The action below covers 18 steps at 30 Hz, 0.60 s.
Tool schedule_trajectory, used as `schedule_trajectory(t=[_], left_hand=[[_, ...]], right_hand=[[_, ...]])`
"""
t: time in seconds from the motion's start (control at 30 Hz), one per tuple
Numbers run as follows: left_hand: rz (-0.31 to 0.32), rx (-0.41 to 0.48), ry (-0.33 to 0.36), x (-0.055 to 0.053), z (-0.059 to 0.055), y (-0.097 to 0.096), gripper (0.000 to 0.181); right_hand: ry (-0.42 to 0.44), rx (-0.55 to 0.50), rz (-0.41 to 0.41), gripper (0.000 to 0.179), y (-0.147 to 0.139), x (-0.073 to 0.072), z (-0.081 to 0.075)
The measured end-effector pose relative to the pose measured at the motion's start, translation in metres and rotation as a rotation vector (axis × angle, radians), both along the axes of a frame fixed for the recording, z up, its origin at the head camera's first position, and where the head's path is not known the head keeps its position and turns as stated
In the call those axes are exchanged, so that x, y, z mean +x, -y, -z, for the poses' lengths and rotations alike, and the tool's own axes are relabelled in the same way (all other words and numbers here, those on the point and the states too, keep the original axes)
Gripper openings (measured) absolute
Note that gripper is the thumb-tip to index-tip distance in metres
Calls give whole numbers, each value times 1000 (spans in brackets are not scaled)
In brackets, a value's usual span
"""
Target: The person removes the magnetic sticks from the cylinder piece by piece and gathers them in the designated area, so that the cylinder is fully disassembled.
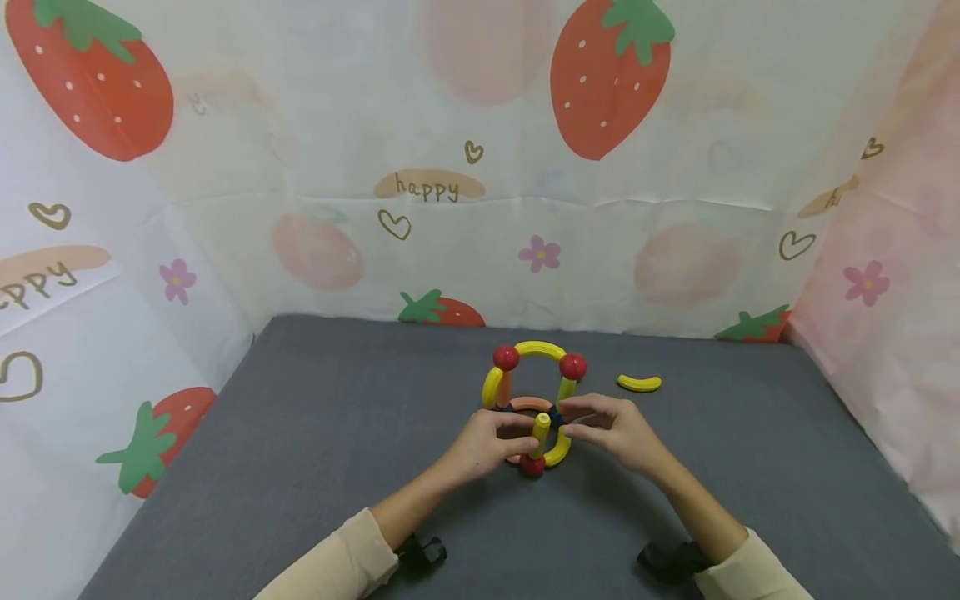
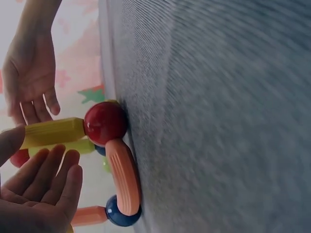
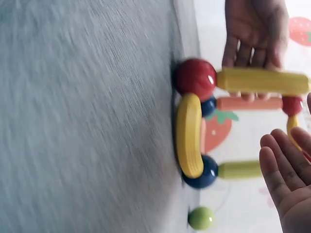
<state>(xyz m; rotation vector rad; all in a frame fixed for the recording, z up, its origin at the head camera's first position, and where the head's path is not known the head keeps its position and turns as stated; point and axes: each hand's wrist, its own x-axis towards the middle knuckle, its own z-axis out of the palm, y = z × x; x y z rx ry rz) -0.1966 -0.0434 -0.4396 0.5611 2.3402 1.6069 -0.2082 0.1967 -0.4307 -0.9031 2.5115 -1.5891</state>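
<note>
A magnetic stick-and-ball frame stands on the table, with red balls (image 1: 506, 357) on top and blue balls (image 2: 122, 210) at its base. At its near corner a straight yellow stick (image 3: 262, 81) stands upright on a red ball (image 3: 195, 77). My left hand (image 1: 495, 443) is right at this stick, fingers nearly straight and behind it in the right wrist view, thumb beside it. My right hand (image 1: 617, 429) is at the frame's right side, fingers loosely extended and holding nothing. Low in the frame are a curved orange stick (image 2: 124, 177) and a curved yellow one (image 3: 189, 136).
A loose curved yellow stick (image 1: 639, 383) lies to the right, beyond the right hand. A green ball (image 3: 200, 218) is on the table past the frame. Strawberry-print cloth (image 1: 300, 150) hangs behind and beside the grey table (image 1: 337, 392).
</note>
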Motion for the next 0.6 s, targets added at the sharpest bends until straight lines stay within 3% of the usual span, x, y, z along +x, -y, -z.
schedule_trajectory(t=[0.13,0.4,0.6], left_hand=[[15,-54,-32,1,1,6,35],[80,-308,-174,-1,1,10,42],[154,-403,-186,-4,3,11,42]], right_hand=[[34,-4,-40,38,12,3,0],[64,-13,-68,37,27,4,0],[56,-27,-84,29,33,3,5]])
